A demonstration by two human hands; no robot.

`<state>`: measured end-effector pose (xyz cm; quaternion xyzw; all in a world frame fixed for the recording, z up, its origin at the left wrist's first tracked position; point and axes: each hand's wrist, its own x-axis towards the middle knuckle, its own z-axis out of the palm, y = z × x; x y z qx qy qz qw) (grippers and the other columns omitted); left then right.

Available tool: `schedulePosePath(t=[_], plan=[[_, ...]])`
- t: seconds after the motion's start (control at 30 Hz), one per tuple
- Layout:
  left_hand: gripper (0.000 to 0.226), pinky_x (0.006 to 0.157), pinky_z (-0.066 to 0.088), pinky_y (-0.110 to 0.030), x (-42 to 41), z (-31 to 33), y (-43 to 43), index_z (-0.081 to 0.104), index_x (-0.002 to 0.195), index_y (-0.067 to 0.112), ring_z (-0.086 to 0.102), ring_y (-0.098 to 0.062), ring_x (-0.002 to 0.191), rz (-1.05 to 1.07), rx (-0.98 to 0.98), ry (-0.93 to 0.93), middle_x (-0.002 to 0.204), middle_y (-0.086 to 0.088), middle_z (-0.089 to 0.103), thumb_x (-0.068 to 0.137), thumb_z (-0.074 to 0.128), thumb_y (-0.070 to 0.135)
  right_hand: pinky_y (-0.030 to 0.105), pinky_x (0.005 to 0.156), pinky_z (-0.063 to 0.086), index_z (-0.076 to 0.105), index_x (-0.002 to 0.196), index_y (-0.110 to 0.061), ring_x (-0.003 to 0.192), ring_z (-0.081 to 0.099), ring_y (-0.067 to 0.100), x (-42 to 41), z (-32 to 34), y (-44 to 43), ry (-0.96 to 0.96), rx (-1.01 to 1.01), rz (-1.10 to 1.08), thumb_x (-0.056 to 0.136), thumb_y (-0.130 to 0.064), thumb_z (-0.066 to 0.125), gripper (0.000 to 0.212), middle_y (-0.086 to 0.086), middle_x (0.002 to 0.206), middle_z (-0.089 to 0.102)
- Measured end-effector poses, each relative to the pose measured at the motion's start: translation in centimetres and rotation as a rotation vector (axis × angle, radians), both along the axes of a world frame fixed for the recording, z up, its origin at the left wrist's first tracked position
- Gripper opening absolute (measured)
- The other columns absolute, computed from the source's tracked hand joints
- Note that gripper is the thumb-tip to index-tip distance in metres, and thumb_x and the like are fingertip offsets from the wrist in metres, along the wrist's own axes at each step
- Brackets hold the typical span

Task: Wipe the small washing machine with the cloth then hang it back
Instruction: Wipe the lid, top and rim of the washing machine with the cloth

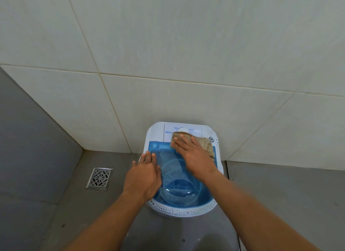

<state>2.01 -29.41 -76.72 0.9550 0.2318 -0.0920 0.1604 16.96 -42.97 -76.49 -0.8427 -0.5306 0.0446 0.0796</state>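
Behind the washing machine (155,131), a big wall (168,45) of pale tiles. Under and around the washing machine, grey floor (46,204). Small and white, close against that wall, with a see-through blue lid (179,183) on top. Probably light for a washing machine and easy to shove, so best steadied while rubbing. Hard, smooth plastic all over, likely slippery if wet.

On the left edge of the washing machine, left hand (143,178), flat, fingers straight, holding nothing, just resting there. On the back part of the washing machine, right hand (194,153), flat and spread wide, pressing down on the cloth (204,144). Brown, soft and floppy, partly on the white panel and partly on the lid. Very light; easy to bunch up, or to pinch by a corner for hanging. No hook or rail to be seen.

Left of the washing machine, a metal drain (99,178) in the floor. Just past the cloth, a round white knob (184,129), half hidden; probably a spot for gentle rubbing.
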Motion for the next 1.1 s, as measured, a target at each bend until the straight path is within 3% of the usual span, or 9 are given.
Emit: schedulePosePath(t=[0.2,0.4,0.53,0.7,0.83,1.0,1.1], plan=[[0.057,0.116,0.026,-0.048,0.1,0.4,-0.1,0.025,0.151,0.008,0.024,-0.024,0.146,-0.002,-0.001,0.001,0.159,-0.010,0.025,0.101,0.021,0.035,0.030,0.118,-0.003,0.027,0.151,-0.021,0.149,0.009,0.014,-0.9,0.5,-1.1,0.115,0.041,-0.112,0.080,0.012,0.048,0.081,-0.004,0.160,0.022],[0.057,0.116,0.028,-0.048,0.2,0.3,-0.1,0.024,0.151,0.008,0.024,-0.024,0.145,-0.004,0.010,0.009,0.158,-0.011,0.025,0.101,0.020,0.034,0.037,0.119,0.002,0.019,0.153,-0.010,0.149,0.011,0.024,-3.5,0.3,-0.6,-0.012,-0.040,-0.148,0.084,-0.002,0.057,0.079,0.009,0.161,0.016],[0.056,0.118,0.022,-0.048,0.2,0.3,-0.2,0.020,0.152,0.007,0.019,-0.025,0.147,-0.011,0.006,0.011,0.160,-0.011,0.022,0.101,0.019,0.032,0.044,0.120,0.013,0.021,0.151,-0.004,0.147,0.016,0.032,-3.4,0.4,1.2,-0.083,-0.087,-0.070,0.092,-0.004,0.047,0.065,0.017,0.159,0.022],[0.055,0.116,0.025,-0.048,0.1,0.5,-0.2,0.024,0.151,0.008,0.024,-0.024,0.145,-0.020,0.023,-0.018,0.157,-0.011,0.028,0.101,0.019,0.030,0.043,0.121,0.010,0.017,0.152,-0.006,0.148,0.007,0.030,-1.7,0.9,5.3,-0.099,-0.146,0.049,0.097,-0.006,0.037,0.058,0.014,0.161,0.014],[0.056,0.117,0.023,-0.047,0.0,0.4,-0.1,0.020,0.153,0.009,0.020,-0.024,0.147,-0.020,0.025,-0.001,0.159,-0.011,0.023,0.101,0.022,0.030,0.045,0.121,0.008,0.009,0.152,0.000,0.148,0.001,0.035,-0.9,1.3,9.1,-0.067,-0.189,-0.117,0.099,-0.004,0.028,0.056,0.019,0.161,0.007],[0.055,0.118,0.023,-0.047,0.0,0.3,-0.1,0.021,0.152,0.009,0.021,-0.024,0.147,-0.027,0.032,0.009,0.160,-0.011,0.022,0.101,0.022,0.030,0.050,0.118,0.007,0.009,0.147,0.012,0.144,0.016,0.045,0.2,2.4,12.4,-0.069,-0.331,-0.437,0.098,-0.012,0.033,0.059,0.033,0.153,0.019],[0.056,0.118,0.023,-0.047,0.0,0.0,0.1,0.021,0.152,0.009,0.022,-0.024,0.146,-0.022,0.030,0.011,0.160,-0.010,0.023,0.101,0.021,0.031,0.050,0.119,0.011,0.011,0.146,0.013,0.143,0.016,0.046,0.1,2.4,13.1,-0.030,-0.328,-0.407,0.097,-0.010,0.039,0.061,0.035,0.152,0.020]])
